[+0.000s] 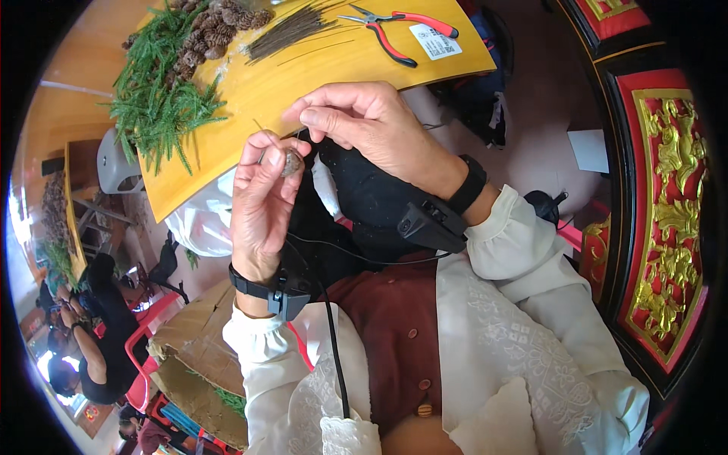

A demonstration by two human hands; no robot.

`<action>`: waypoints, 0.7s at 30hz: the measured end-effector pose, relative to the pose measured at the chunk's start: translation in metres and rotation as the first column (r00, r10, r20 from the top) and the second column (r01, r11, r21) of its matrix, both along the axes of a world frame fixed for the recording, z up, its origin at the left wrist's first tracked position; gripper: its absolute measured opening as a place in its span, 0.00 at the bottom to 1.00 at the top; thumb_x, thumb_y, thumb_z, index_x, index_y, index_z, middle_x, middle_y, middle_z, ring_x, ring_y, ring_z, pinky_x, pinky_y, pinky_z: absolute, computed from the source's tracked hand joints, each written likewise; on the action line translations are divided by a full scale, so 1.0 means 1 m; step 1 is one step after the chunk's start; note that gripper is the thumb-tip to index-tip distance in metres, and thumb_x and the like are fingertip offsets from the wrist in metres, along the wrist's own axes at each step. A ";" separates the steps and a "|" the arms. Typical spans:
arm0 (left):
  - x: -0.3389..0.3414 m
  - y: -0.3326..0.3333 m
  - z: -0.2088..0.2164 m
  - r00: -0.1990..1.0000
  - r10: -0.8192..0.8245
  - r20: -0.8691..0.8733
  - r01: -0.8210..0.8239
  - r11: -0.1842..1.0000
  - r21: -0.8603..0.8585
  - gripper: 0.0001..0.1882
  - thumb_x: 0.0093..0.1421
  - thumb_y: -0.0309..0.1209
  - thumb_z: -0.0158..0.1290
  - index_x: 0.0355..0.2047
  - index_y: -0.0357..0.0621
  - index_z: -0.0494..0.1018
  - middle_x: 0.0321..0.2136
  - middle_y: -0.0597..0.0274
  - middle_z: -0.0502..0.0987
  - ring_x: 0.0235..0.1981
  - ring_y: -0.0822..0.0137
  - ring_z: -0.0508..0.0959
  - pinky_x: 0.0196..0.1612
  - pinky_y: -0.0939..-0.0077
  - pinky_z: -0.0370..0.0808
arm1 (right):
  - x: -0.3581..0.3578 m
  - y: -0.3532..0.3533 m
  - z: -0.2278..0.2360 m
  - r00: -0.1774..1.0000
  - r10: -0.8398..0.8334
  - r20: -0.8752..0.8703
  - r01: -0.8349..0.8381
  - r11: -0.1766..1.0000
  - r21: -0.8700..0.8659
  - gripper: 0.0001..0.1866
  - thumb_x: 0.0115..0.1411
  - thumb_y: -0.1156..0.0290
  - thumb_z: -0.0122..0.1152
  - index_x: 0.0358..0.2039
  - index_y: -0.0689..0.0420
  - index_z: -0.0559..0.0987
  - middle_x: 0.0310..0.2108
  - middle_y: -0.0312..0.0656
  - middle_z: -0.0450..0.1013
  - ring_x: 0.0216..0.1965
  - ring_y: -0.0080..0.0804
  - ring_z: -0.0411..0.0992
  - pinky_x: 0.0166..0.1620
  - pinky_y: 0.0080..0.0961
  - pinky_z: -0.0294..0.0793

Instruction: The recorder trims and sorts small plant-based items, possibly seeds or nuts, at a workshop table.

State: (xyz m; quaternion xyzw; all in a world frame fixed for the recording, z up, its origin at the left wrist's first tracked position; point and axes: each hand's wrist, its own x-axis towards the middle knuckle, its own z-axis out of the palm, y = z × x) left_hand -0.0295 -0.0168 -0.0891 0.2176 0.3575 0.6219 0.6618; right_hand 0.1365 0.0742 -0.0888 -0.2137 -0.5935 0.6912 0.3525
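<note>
Just in front of the table's near edge, my left hand (260,193) is closed, its thumb and fingers pinching a small brown pine cone (293,162). A thin stem or wire end seems to stick up by its fingertips. My right hand (375,127) reaches in from the right, slightly above the cone, with thumb and forefinger pressed together. Whatever lies between those fingertips is too fine to make out. Both hands are close together but apart.
On the yellow table (250,98) lie green artificial sprigs (155,91), a heap of pine cones (216,30), thin dark wires (296,30) and red-handled pliers (394,34). A cardboard box (193,341) stands at lower left. Other people (106,349) sit far left.
</note>
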 end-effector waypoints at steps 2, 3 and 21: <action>0.002 0.000 0.001 1.000 0.011 -0.008 -0.011 1.000 -0.004 0.10 0.60 0.26 0.54 0.42 0.43 0.69 0.37 0.54 0.76 0.34 0.72 0.75 0.35 0.85 0.70 | 0.000 -0.003 0.004 0.999 0.047 -0.002 -0.047 0.991 -0.123 0.11 0.63 0.72 0.54 0.42 0.65 0.77 0.30 0.33 0.74 0.32 0.15 0.69 0.36 0.14 0.69; 0.003 0.000 0.001 1.000 0.025 -0.018 -0.025 1.000 -0.010 0.10 0.60 0.25 0.53 0.42 0.42 0.69 0.38 0.55 0.77 0.35 0.73 0.75 0.35 0.85 0.71 | -0.001 -0.003 0.005 0.997 0.072 -0.007 -0.072 0.980 -0.184 0.11 0.63 0.72 0.54 0.42 0.65 0.78 0.30 0.33 0.74 0.32 0.16 0.69 0.36 0.15 0.69; 0.022 0.000 0.018 0.952 -0.124 -0.281 0.078 0.983 -0.168 0.13 0.64 0.35 0.43 0.41 0.38 0.69 0.21 0.72 0.63 0.21 0.80 0.59 0.23 0.87 0.54 | -0.004 -0.007 0.003 0.998 -0.058 -0.006 0.058 0.998 0.002 0.09 0.58 0.73 0.60 0.27 0.67 0.79 0.24 0.40 0.76 0.25 0.19 0.73 0.30 0.17 0.71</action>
